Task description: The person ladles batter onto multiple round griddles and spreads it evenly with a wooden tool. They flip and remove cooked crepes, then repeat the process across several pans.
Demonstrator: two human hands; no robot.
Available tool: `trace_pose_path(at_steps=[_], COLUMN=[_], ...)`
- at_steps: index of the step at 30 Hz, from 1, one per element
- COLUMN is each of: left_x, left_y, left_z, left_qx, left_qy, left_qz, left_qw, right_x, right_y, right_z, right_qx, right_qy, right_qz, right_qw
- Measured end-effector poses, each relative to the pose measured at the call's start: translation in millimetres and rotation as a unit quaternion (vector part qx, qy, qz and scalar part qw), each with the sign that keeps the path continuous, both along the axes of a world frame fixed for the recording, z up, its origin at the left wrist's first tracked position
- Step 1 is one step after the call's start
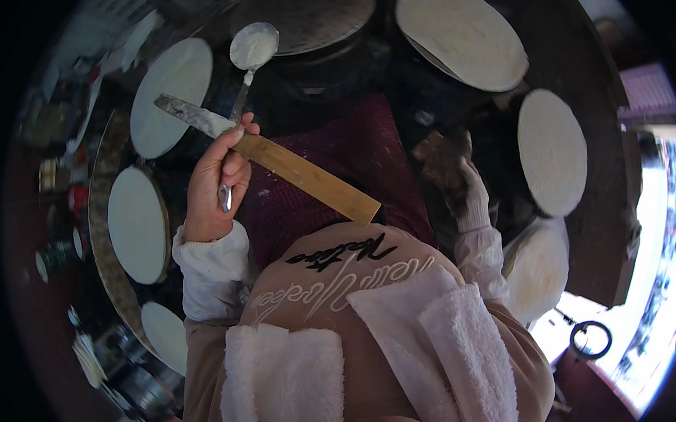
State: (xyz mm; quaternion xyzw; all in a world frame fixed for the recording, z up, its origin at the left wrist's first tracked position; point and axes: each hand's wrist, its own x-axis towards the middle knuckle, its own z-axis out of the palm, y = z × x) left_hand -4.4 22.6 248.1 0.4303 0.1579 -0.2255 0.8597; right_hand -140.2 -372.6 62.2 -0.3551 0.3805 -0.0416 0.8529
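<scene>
My left hand [217, 179] grips two tools at once. One is a metal ladle [242, 97], whose bowl carries white batter. The other is a flat wooden scraper [309, 178], crossing the ladle's handle, with white batter smeared over its far left end. My right hand [454, 170] wears a dark, soiled glove and is closed around a small brown block [427, 145], perhaps wood; shadow hides its fingers in part. Ahead of me lies a dark round griddle [320, 22]. To its right, a pale round flatbread [466, 36] covers another plate.
Round griddles with pale sheets curve around me: a sheet [172, 97] and another sheet [137, 224] at left, a sheet [552, 153] at right. A browner flatbread [538, 268] is near my right elbow. A maroon checked apron [335, 138] covers my lap.
</scene>
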Motion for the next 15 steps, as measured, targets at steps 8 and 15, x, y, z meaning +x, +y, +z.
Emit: trace_pose_path(at_steps=[8, 15], left_x=[-5.7, 8.4], left_y=[56.5, 70.9], left_z=[5.5, 11.0], left_qx=[0.01, 0.041], left_qy=[0.007, 0.042], left_qz=[0.154, 0.241], left_qw=[0.988, 0.969], right_x=[233.2, 332.6], right_y=[59.0, 195.6], right_z=[56.7, 0.1], right_qx=[-0.61, -0.828], right_qy=[-0.103, -0.162], right_qz=[0.174, 0.443], right_qw=[0.766, 0.303])
